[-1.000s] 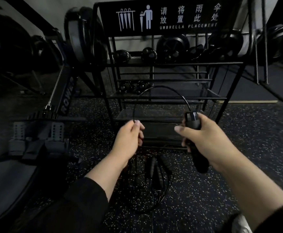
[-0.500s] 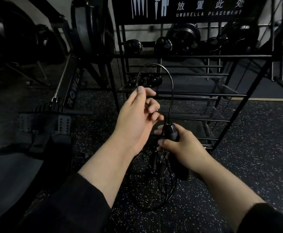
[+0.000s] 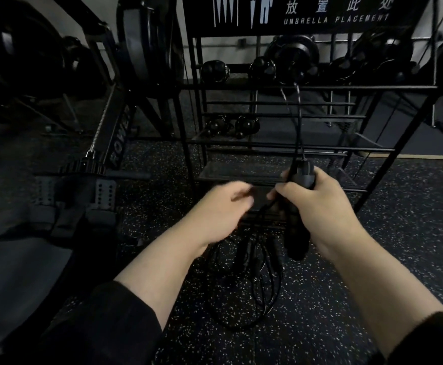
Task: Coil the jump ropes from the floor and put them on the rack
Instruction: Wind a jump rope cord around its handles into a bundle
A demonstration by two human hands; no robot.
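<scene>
My right hand (image 3: 317, 206) grips the black handle (image 3: 303, 175) of a jump rope in front of the black metal rack (image 3: 288, 148). A narrow loop of the rope's black cord (image 3: 298, 119) stands up from that fist, pinned against the handle. More cord drops from the fist to a loose tangle of rope (image 3: 252, 275) on the speckled floor, where another handle (image 3: 242, 252) lies. My left hand (image 3: 220, 209) is just left of the right fist, blurred by motion. Its fingertips are near the hanging cord, and whether they hold it is unclear.
The rack carries an "UMBRELLA PLACEMENT" sign (image 3: 333, 19); dark dumbbells (image 3: 215, 71) show behind its bars. A rowing machine (image 3: 115, 138) with footplates (image 3: 102, 196) stands at the left. Speckled rubber floor (image 3: 399, 233) spreads to the right.
My left hand has dropped from the raised loop to beside the right fist. The loop is narrower and now stands from the right hand, which has risen a little.
</scene>
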